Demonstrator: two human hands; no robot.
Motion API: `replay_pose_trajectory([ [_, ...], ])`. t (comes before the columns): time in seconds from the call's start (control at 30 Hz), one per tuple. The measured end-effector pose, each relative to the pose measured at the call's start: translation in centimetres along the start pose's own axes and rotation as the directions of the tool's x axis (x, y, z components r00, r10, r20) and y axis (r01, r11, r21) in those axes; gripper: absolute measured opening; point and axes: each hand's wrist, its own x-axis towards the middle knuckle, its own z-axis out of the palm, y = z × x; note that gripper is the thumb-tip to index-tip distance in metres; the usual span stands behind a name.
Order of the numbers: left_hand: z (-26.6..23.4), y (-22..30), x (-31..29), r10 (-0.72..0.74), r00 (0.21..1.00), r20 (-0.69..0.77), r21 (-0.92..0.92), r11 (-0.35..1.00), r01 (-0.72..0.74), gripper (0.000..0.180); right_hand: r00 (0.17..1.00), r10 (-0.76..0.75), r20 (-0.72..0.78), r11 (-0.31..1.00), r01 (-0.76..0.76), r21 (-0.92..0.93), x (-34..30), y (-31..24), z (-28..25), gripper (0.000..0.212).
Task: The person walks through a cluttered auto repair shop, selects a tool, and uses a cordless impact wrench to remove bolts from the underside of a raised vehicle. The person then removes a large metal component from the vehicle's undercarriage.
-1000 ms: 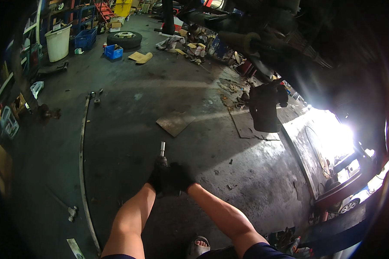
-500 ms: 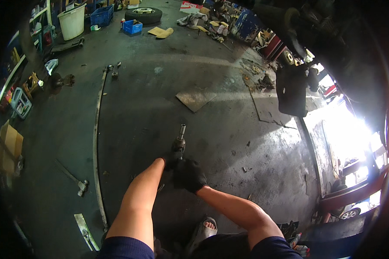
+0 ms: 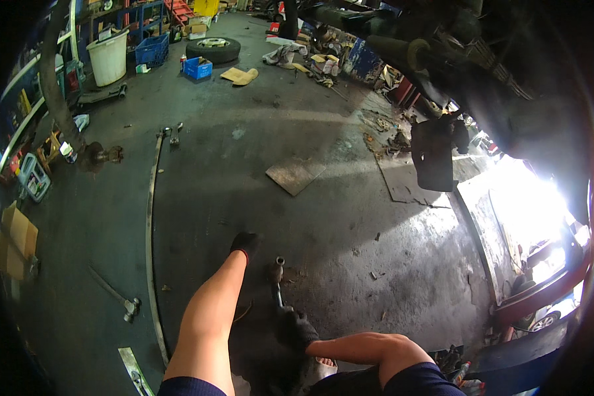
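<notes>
My right hand (image 3: 297,331), in a black glove, is closed around the lower end of a metal socket tool (image 3: 278,290). The tool has a round hollow end that points away from me and a shinier shank nearer my hand. My left hand (image 3: 247,242), also gloved in black, reaches forward over the dark floor, left of the tool and apart from it. Its fingers blend into the floor, so their pose is unclear.
A hammer (image 3: 129,307) lies at the left beside a long metal bar (image 3: 150,224). Ahead lies a flat square plate (image 3: 296,175). Farther off are a tire (image 3: 212,50), a blue crate (image 3: 197,68) and a white bin (image 3: 108,58). Dark vehicle parts (image 3: 433,155) hang at right.
My left hand has come off the tool and moved forward and left. My right hand has drawn the tool back toward me. The view has tipped up slightly.
</notes>
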Motion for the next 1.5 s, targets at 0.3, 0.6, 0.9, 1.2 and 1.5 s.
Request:
replay_pose_trajectory([
  [0.3, -1.3, 6.4, 2.0, 0.216, 0.849, -0.482, 0.011, 0.970, -0.241, 0.046, 0.983, 0.084, 0.166, 0.991, -0.065, -0.117, 0.4, -3.0, -2.8, 0.093],
  [0.6, -11.2, 12.9, 0.1, 0.488, 0.343, -0.803, 0.214, 0.773, -0.598, 0.034, 0.993, 0.085, 0.087, 0.996, -0.086, 0.003, 4.8, -5.0, -15.3, 0.070],
  [0.9, -19.9, 23.8, -12.3, 0.261, 0.597, -0.758, -0.518, 0.314, -0.795, 0.028, 0.407, -0.028, -0.913, 0.604, 0.735, 0.309, -4.0, -17.9, -45.6, 0.047],
  [1.2, -24.8, 31.2, -21.7, 0.485, 0.275, -0.830, -0.151, 0.280, -0.948, 0.025, 0.023, -0.186, -0.982, 0.599, 0.795, -0.095, -4.2, -25.1, -55.1, 0.037],
  [1.5, -38.8, 44.3, -29.2, 0.902, -0.298, -0.313, 0.945, 0.263, -0.197, 0.055, -0.031, -0.258, -0.966, 0.666, 0.718, -0.201, -4.7, -24.7, -54.3, 0.047],
])
